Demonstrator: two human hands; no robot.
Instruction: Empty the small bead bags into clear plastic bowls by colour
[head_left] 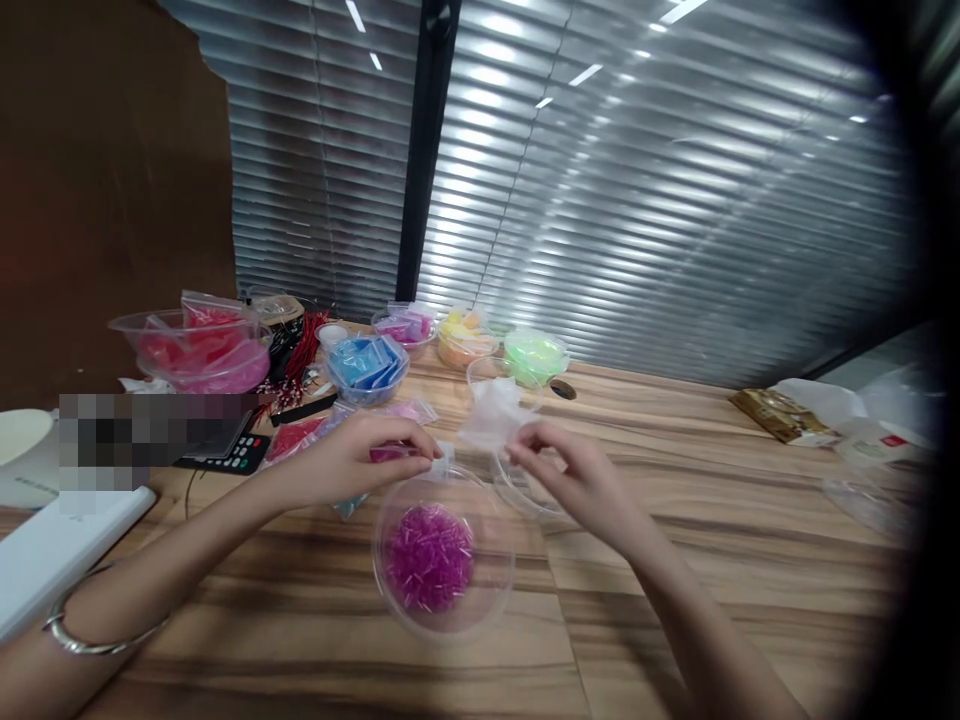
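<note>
My left hand (367,460) is closed in a pinch on a small clear plastic bag (445,458), just above the far rim of a clear round bowl. Short magenta tube-like pieces (430,557) lie heaped in that bowl (491,590). To the right, my right hand (574,475) has thumb and fingertips drawn together at the edge of some whitish translucent bags (491,412); whether it grips one is unclear. Beneath its fingers sits another clear bowl (517,492), partly hidden by the hand.
Along the back stand bowls of blue packets (366,365), purple packets (405,325), yellow-orange pieces (466,335) and green pieces (535,352). A large bowl of red and pink bags (199,350) is at left, near red-black wires (296,350). Gold packaging (784,415) lies right.
</note>
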